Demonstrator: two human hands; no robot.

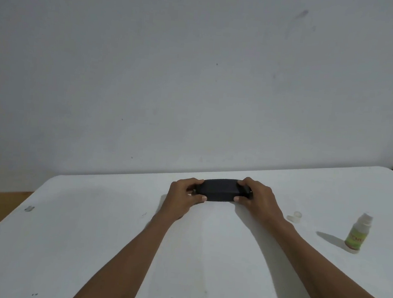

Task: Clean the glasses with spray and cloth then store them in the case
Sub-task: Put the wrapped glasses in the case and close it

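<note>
Two hands hold the dark glasses case, one at each end. The left hand curls round the case's left end, thumb along the near edge and fingers over the top; the right hand grips the right end the same way. The case lies closed, long side across, on the white table near the table's far edge and the wall behind it. No glasses and no cloth can be seen; whether they lie inside the case cannot be told.

To the right of the case, just beyond the right wrist, a small clear cap lies on the table. Farther right of the case stands the spray bottle, upright, its nozzle bare, well apart from both hands.

By its look the case is a stiff, light shell with a smooth matt skin, unlikely to bend or be hurt by a firm squeeze. The ends give the surest hold for steadying it, but opening it probably wants thumbs set at the seam along the near long edge, with the fingers bracing the back, where a hinge most likely sits. The glasses, once out, would be the fragile part, best lifted by the frame and not the lenses.
</note>
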